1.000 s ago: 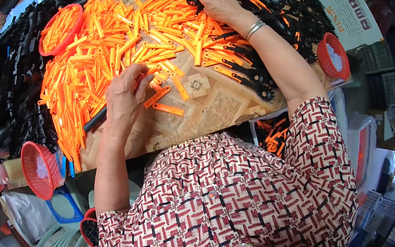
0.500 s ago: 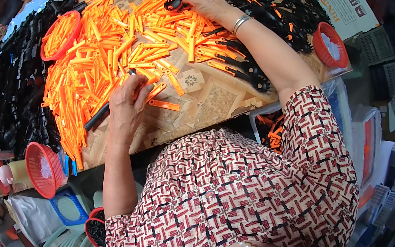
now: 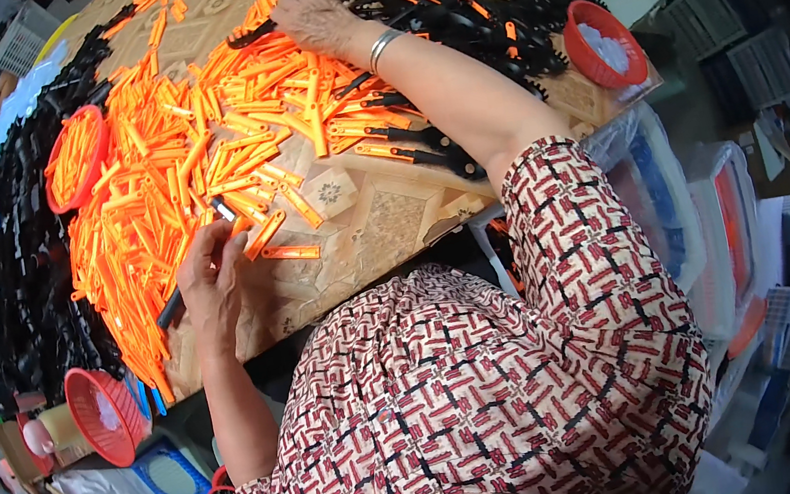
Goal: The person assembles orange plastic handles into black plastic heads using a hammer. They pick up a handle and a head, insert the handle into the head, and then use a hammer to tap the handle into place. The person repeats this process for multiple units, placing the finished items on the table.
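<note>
My left hand [image 3: 210, 278] is at the front edge of the heap of orange plastic strips [image 3: 132, 208], fingers curled around a black rod-shaped tool [image 3: 170, 310]. The tool's far end pokes out beyond the fingers, and its middle is hidden by the hand. Close to those fingertips lies an orange strip [image 3: 265, 233]. My right hand [image 3: 313, 21] stretches across to the far side, its fingers closed on a black curved part [image 3: 251, 35]. It is at the border between the orange strips and a pile of black toothed parts [image 3: 473, 9]. Its fingertips are partly hidden.
Black parts [image 3: 12, 250] are heaped along the table's left side. A red basket [image 3: 78, 158] of orange strips stands among them. Red baskets with clear plastic sit at the front left [image 3: 108, 416] and right [image 3: 604, 43]. Plastic bins [image 3: 655, 190] stand beside the table.
The view has turned, so the table appears shifted left and tilted. My right hand remains at the far piles with the black curved part; my left hand still holds the black tool.
</note>
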{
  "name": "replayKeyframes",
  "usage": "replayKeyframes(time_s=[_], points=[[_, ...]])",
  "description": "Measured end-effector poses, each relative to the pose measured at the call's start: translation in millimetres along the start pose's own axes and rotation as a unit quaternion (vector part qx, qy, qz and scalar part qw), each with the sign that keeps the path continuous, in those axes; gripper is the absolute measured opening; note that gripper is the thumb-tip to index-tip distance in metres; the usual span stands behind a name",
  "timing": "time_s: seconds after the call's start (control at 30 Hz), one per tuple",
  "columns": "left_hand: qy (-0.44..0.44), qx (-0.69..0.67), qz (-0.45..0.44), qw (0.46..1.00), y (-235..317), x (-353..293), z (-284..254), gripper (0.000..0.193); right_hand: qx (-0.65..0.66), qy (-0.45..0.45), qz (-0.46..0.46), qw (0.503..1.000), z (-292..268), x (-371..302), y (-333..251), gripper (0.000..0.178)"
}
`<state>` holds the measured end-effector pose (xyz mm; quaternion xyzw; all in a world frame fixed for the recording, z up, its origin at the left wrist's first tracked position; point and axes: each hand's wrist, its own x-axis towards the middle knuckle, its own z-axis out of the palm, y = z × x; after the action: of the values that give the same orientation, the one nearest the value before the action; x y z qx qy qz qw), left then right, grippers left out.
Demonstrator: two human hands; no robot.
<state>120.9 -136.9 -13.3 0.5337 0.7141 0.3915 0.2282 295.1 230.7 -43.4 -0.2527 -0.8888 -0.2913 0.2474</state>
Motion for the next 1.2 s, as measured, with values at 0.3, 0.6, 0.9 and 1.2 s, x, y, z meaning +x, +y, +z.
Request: replayKeyframes(time_s=[0.3, 0.6, 0.9, 1.2], points=[[0.012, -0.104, 0.012, 0.994, -1.9, -3.5, -5.1, 0.017, 0.633, 0.061, 0.190, 0.748, -97.5, 8.4, -63.2, 0.023], [0.018, -0.019, 0.088, 0.996, 17.5, -0.6, -0.6, 0.016, 0.329, 0.137, 0.032, 0.934, -129.0, -55.2, -115.1, 0.011], [0.028, -0.045, 0.068, 0.996, 12.8, -6.2, -6.3, 0.014, 0.825, 0.034, 0.295, 0.480, -146.5, -26.1, -89.2, 0.022], [0.038, -0.013, 0.145, 0.989, 41.5, -7.4, -10.9, 0.014, 0.838, -0.260, 0.256, 0.405, -186.8, -71.4, -125.5, 0.028]])
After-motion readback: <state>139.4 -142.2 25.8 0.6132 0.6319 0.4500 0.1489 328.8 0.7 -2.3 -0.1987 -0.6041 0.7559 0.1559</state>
